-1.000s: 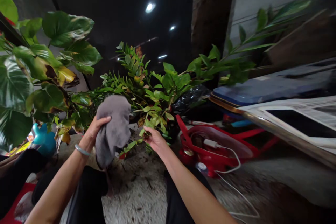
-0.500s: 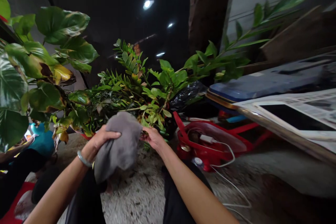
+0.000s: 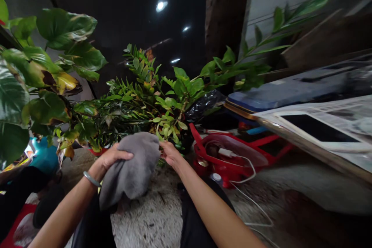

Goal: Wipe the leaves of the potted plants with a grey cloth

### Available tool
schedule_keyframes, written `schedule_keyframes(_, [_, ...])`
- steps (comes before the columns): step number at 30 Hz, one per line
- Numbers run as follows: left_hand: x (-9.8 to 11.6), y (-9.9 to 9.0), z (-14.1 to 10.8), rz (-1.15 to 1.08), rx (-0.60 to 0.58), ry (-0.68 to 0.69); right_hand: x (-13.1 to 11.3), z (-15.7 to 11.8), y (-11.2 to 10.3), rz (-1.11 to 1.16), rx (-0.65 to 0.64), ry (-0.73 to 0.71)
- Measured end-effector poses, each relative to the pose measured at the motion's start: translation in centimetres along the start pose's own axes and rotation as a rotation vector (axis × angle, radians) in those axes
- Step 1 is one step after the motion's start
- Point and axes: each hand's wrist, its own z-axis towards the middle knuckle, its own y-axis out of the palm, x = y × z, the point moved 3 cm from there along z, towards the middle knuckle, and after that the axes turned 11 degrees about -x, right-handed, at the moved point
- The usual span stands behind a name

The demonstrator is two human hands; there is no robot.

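Observation:
My left hand (image 3: pixel 112 157) grips a soft grey cloth (image 3: pixel 129 166), which bunches over its fingers and hangs down. My right hand (image 3: pixel 170 153) sits at the cloth's right edge, its fingers pinched on a thin leafy stem of a zz plant (image 3: pixel 139 104). Part of that stem is hidden by the cloth. The zz plant spreads just beyond both hands, with some yellowing leaves. A bracelet circles my left wrist.
A large-leaved plant (image 3: pixel 49 33) fills the left side, above a teal object (image 3: pixel 43 155). To the right are a red plastic stand (image 3: pixel 229 155) holding a white charging cable (image 3: pixel 247 186), a black plastic bag (image 3: pixel 205 104) and a blue case (image 3: pixel 285 95).
The cloth and my left hand have moved right and closer to my right hand, and the cloth now covers the stem near my right fingers. The whole view has shifted slightly.

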Motion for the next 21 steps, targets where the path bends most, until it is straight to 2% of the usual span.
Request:
schedule_keyframes(3, [4.7,-1.3,-0.2,-0.086,0.186,0.207,-0.5,-0.5,0.1,-0.023,0.026,0.024])
schedule_keyframes(5, [5.9,-1.4,1.3,-0.124,0.267,0.303,-0.7,-0.7,0.6,-0.034,0.023,0.032])
schedule_keyframes(7, [4.4,-0.9,3.1,-0.126,0.278,0.290,-0.7,-0.8,1.1,-0.039,0.025,0.033])
schedule_keyframes(9, [1.0,-0.2,3.9,-0.074,0.225,0.165,-0.7,-0.8,1.2,-0.041,0.039,0.034])
schedule_keyframes(11, [-2.4,0.2,3.4,0.014,0.112,-0.004,-0.7,-0.8,1.0,-0.045,0.057,0.044])
schedule_keyframes(13, [-3.9,0.0,1.7,0.052,0.029,-0.089,-0.8,-0.9,0.7,-0.053,0.060,0.060])
schedule_keyframes(15, [-2.7,-0.6,0.1,0.041,0.019,-0.062,-1.0,-1.1,0.5,-0.057,0.052,0.066])
schedule_keyframes(17, [0.1,-1.3,-0.8,0.003,0.075,0.050,-1.2,-1.3,0.5,-0.057,0.044,0.062])
schedule_keyframes(19, [3.0,-1.6,-0.6,-0.051,0.168,0.205,-1.3,-1.4,0.8,-0.054,0.045,0.057])
schedule_keyframes(21, [4.7,-1.1,0.6,-0.103,0.233,0.306,-1.2,-1.3,1.2,-0.052,0.050,0.054])
